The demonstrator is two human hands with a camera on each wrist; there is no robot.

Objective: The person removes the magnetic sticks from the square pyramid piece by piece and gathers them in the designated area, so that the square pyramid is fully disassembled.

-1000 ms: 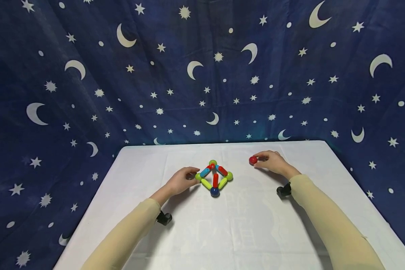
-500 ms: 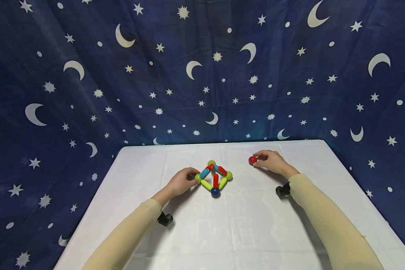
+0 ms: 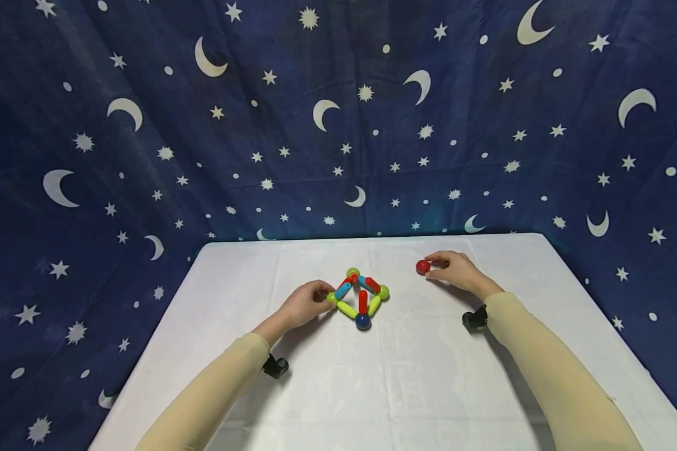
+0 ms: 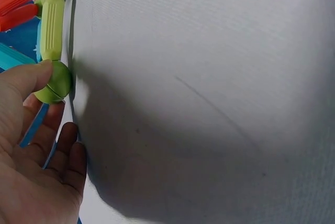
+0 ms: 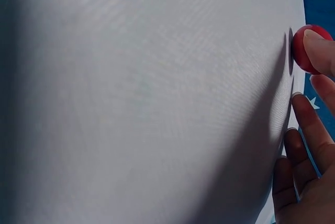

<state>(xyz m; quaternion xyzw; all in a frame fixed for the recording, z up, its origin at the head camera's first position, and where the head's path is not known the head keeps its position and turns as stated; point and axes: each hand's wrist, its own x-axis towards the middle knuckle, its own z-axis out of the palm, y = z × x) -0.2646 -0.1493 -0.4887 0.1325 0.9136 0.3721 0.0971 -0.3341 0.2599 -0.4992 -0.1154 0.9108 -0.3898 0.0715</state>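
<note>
My left hand (image 3: 306, 304) pinches a lime-green ball (image 4: 58, 84) between thumb and fingers. That ball is the left corner of a diamond-shaped frame of magnetic rods and balls on the table. The frame has a dark blue ball (image 3: 363, 322) at its near corner and green balls at the right corner (image 3: 383, 292) and far corner (image 3: 353, 273). Yellow-green, blue and red rods join them, and a red rod (image 3: 363, 302) rises from the blue ball. Off to the right, my right hand (image 3: 456, 272) pinches a single red ball (image 3: 422, 267), apart from the frame.
A white cloth covers the table (image 3: 395, 388). Behind and along both sides hangs a dark blue curtain (image 3: 293, 75) with moons and stars. Each wrist carries a small black camera mount, the left one (image 3: 275, 366) and the right one (image 3: 475, 319).
The frame has turned slightly, its blue near corner shifting a little to the right while the left hand keeps its pinch. The right hand and red ball stay almost in place.
</note>
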